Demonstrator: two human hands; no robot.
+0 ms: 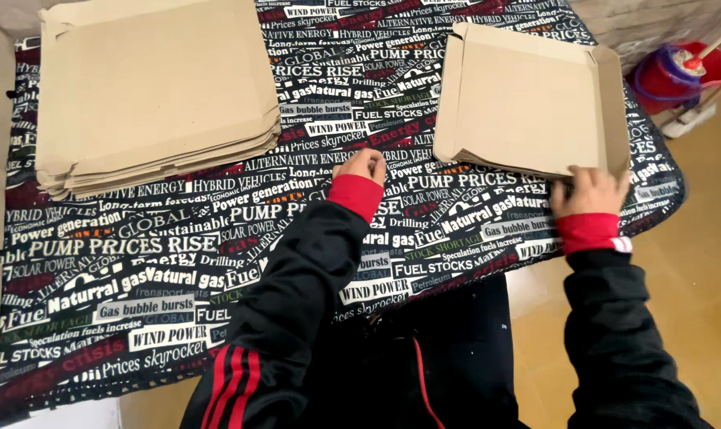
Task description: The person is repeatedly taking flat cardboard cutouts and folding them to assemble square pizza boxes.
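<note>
The right hand (589, 191) pinches the near edge of a folded brown cardboard tray (531, 99) lying flat at the bench's (217, 238) right side, steadying it, while the left hand (362, 165), fingers curled shut, rests empty beside it.

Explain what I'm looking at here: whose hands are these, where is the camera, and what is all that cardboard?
There is one picture, from a camera worn on a person's head, looking down. Both hands are the person's own, in black sleeves with red cuffs. The left hand rests curled on the black table cover printed with words, holding nothing. The right hand touches the near edge of a partly folded flat brown cardboard box. A stack of flat brown cardboard sheets lies at the far left.
</note>
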